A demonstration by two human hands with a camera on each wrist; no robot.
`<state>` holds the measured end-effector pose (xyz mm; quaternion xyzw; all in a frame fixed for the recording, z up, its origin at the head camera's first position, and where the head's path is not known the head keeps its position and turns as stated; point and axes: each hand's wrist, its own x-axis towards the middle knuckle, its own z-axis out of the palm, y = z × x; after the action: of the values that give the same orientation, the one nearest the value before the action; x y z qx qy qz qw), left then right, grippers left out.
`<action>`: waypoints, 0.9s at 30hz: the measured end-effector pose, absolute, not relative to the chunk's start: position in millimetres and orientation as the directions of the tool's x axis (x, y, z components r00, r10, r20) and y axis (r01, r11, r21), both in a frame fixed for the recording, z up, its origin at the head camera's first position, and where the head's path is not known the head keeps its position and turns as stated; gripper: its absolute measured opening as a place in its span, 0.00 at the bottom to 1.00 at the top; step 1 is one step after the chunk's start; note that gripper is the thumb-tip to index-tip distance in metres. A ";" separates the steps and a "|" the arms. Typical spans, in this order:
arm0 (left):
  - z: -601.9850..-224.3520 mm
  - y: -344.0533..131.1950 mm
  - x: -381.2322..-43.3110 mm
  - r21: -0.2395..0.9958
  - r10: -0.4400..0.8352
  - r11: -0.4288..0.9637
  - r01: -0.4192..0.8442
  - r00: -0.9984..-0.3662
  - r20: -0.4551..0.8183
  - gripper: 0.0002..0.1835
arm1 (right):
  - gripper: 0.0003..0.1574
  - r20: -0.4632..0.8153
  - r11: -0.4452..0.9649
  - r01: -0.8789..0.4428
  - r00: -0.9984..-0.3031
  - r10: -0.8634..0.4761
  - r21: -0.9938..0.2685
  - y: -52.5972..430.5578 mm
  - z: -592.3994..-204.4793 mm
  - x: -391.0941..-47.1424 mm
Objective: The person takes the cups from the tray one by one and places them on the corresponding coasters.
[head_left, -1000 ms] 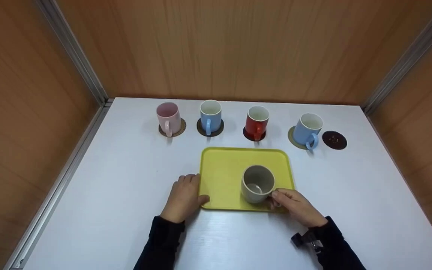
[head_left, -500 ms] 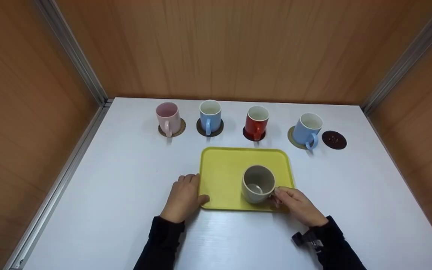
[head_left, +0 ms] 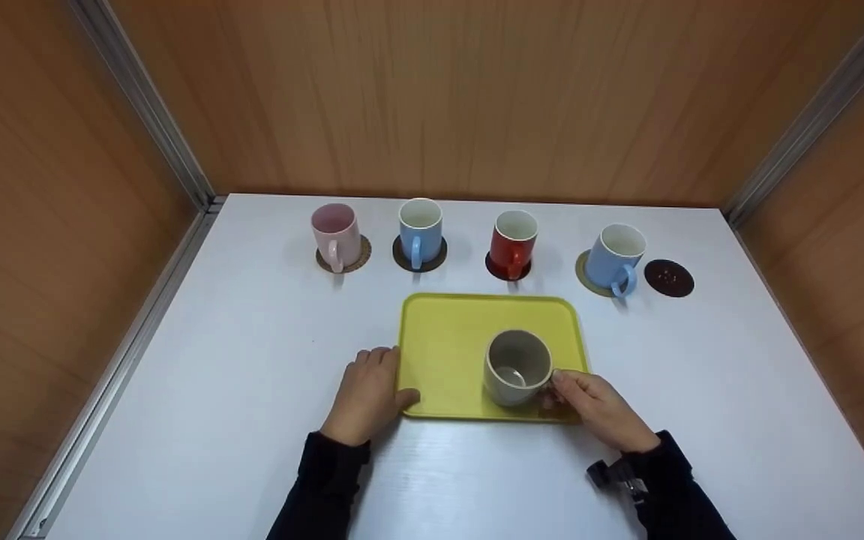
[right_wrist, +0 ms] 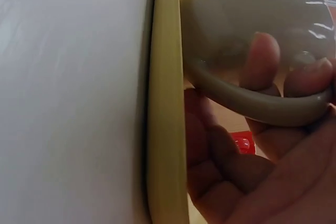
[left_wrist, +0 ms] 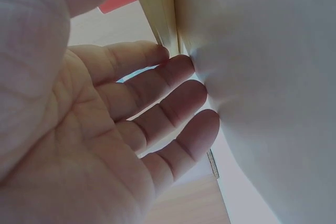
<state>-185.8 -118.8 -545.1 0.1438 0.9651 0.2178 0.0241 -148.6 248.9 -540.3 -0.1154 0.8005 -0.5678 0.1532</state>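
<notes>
A grey-beige mug (head_left: 507, 391) stands upright on the right front part of a yellow tray (head_left: 443, 349). My right hand (head_left: 603, 411) grips it by the handle (right_wrist: 247, 101), with two fingertips passing through the loop in the right wrist view. Nothing shows on the mug's visible inner bottom except a glare. At the tray's left edge, my left hand (head_left: 366, 397) lies with its thumb over the rim near the front corner. Its fingers (left_wrist: 181, 106) stretch along the outer side, tips at the white tabletop.
Behind the tray, a pink mug (head_left: 336, 236), a blue mug (head_left: 420, 234), a red mug (head_left: 511, 247) and another blue mug (head_left: 612, 262) stand on round coasters. A bare dark coaster (head_left: 670, 278) lies at the far right. Wooden panels (head_left: 432, 97) enclose the table.
My right hand has shifted slightly up and right, and the mug has moved or turned very slightly with it. My left hand and the tray stay put.
</notes>
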 end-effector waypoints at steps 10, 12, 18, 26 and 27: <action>-543.2 -118.2 -186.1 0.420 0.293 0.867 0.270 -0.956 0.009 0.43 | 0.36 -0.152 0.284 0.053 -0.928 -0.340 -0.957 250.1 -537.6 -149.3; -543.1 -118.0 -186.5 0.418 0.295 0.867 0.271 -0.956 0.007 0.43 | 0.36 -0.151 0.289 0.055 -0.935 -0.320 -0.956 248.9 -536.7 -148.8; -543.3 -118.5 -185.8 0.419 0.293 0.867 0.269 -0.956 0.009 0.43 | 0.34 -0.133 0.319 0.027 -0.939 -0.318 -0.948 247.3 -536.4 -148.9; -543.6 -118.2 -186.1 0.422 0.291 0.867 0.265 -0.957 0.004 0.43 | 0.34 -0.148 0.314 0.016 -0.904 -0.400 -0.949 254.2 -538.6 -150.3; -543.2 -118.2 -185.9 0.421 0.290 0.868 0.265 -0.957 0.005 0.43 | 0.34 -0.147 0.300 0.017 -0.896 -0.419 -0.954 255.1 -538.7 -150.4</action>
<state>-185.9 -118.2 -543.2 0.1435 0.9659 0.2136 0.0293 -150.4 255.1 -538.7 -0.1282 0.7838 -0.5777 0.1883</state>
